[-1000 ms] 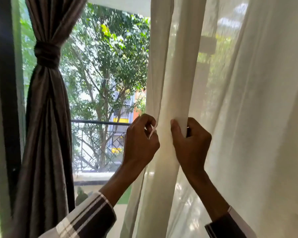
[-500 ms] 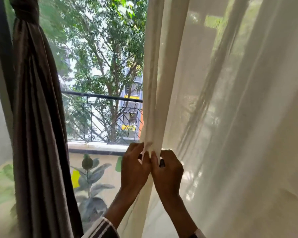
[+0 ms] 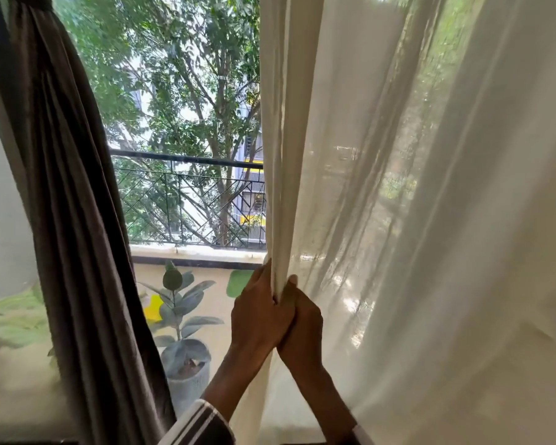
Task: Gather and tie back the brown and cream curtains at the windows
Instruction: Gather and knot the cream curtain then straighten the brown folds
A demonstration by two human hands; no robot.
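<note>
Framing balcony railing [image 3: 187, 162]: brown curtain [image 3: 77, 220], cream curtain [image 3: 398, 187]

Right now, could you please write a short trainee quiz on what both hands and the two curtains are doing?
1. True or false: the brown curtain hangs loose and spread across the window.
2. What do the left hand and right hand grip? A) cream curtain B) railing C) potted plant
3. Fill in: the hands sit ____ each other, touching.

Key: 1 false, it is gathered into a bundle; 2 A, its gathered edge; 3 beside.
</note>
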